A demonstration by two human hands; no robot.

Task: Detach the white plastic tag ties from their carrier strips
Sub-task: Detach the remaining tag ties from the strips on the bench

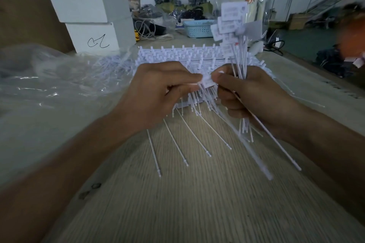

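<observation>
Head view: the white tag ties [199, 122] are likely light, thin and springy, easy to bend, so the stiffer flat tag head [207, 81] is probably the best place to grip. The carrier strips [197, 59] lie stacked mid-table on the wood-grain table [177, 203], just beyond the hands. The left hand [158, 92] pinches the strip beside that head. The right hand [250, 94] pinches the head while its curled fingers clamp a bundle of detached ties [240, 45] standing upright.
</observation>
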